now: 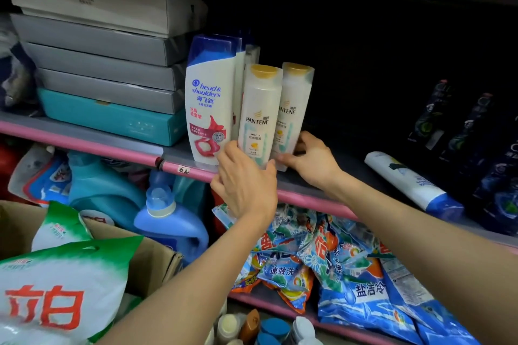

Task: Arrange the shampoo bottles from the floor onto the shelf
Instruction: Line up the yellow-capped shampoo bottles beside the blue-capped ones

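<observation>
Two white Pantene shampoo bottles with gold caps stand side by side near the front of the pink-edged shelf. My left hand grips the base of the nearer Pantene bottle. My right hand holds the base of the second Pantene bottle, thumb on its front. Just left of them stands a taller white Head & Shoulders bottle with a blue cap, and more bottles stand behind it.
Stacked grey and teal boxes fill the shelf's left side. A white-and-blue bottle lies on its side at the right, beside dark bottles. Below are blue detergent jugs, detergent bags and a cardboard box. Small bottles stand at the bottom.
</observation>
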`<state>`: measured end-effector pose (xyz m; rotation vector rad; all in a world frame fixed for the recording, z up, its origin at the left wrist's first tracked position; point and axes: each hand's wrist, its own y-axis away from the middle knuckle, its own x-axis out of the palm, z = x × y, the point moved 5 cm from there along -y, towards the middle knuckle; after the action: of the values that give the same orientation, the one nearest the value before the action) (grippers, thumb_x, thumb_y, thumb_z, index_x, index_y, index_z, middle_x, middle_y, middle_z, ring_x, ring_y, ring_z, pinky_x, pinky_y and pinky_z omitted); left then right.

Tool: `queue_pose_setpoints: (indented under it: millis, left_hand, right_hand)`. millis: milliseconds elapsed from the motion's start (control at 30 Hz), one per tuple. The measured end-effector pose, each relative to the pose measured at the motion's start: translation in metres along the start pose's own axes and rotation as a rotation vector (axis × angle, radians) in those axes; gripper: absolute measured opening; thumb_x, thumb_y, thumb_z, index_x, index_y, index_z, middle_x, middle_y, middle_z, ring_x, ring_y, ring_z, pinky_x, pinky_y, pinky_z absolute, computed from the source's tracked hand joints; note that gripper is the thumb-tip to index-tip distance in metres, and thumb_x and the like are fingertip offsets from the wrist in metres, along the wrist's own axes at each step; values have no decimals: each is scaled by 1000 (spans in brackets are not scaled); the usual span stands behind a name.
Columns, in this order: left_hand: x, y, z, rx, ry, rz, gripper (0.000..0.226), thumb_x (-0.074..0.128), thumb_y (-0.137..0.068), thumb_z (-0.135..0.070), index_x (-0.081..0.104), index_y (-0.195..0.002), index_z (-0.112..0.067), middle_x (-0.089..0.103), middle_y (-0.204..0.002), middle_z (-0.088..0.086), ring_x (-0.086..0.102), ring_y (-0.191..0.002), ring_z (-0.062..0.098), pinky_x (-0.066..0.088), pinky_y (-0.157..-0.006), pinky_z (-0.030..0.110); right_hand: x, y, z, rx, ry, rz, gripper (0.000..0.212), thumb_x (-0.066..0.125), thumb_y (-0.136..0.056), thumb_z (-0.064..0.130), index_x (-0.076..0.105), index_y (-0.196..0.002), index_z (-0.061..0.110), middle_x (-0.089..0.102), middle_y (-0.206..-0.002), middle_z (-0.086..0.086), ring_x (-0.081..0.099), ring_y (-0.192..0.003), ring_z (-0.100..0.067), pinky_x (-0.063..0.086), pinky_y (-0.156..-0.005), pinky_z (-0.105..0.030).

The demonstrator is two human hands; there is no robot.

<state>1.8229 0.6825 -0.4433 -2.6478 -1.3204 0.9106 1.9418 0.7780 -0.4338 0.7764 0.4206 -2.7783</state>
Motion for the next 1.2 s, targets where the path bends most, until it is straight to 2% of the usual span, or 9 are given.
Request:
queue_pose_setpoints:
  millis: [167,333,500,633,833,1033,1200]
  left_hand:
    - [2,-3,6,51,-31,-22,55,69,-79,-40,44,-122,-16,51,-124,2,50,-114,20,26,-91,32]
    - [3,-6,10,95,-24,-11,54,70,-78,-42,46,-120,-18,53,-121,-1,50,-111,17,17,-81,25]
    - [1,-5,10,115,-10,3,54,72,-77,-42,47,-119,-18,54,-117,-1,52,-107,18,17,-80,23]
    - [-1,-7,8,105,-21,9,52,72,-77,-40,48,-117,-18,55,-115,1,54,-106,23,30,-88,32]
    - [-3,-9,10,113,-22,20,50,71,-77,-40,49,-117,-18,57,-116,0,54,-106,22,31,-89,34]
    - [-4,-10,11,130,-8,25,48,71,-78,-39,50,-116,-19,57,-113,-1,54,-104,20,30,-88,32]
    - [-4,-10,11,130,-6,35,50,71,-78,-39,50,-118,-18,57,-116,-1,54,-105,20,31,-90,33]
  right_hand:
    - [18,-9,-1,14,-76,18,37,73,-82,23,56,-115,20,62,-99,9,62,-92,-9,47,-70,-16]
    - [26,-14,-3,16,-109,43,30,69,-85,20,59,-113,22,66,-103,5,63,-94,-10,49,-74,-17]
    - [29,-14,-4,9,-123,55,29,67,-87,18,59,-115,22,68,-107,3,64,-96,-10,51,-78,-20]
    - [31,-16,-3,-8,-85,66,30,65,-89,21,59,-118,23,67,-109,4,63,-99,-11,50,-83,-23]
    - [33,-16,-3,-16,-58,88,31,64,-89,26,58,-119,24,67,-112,5,62,-101,-12,51,-87,-27]
    - [34,-16,-2,-35,-56,90,31,63,-89,22,58,-119,23,68,-113,3,62,-101,-11,47,-81,-19]
    - [33,-15,-1,-39,-40,87,31,64,-88,23,59,-119,23,68,-112,4,63,-101,-11,49,-84,-23]
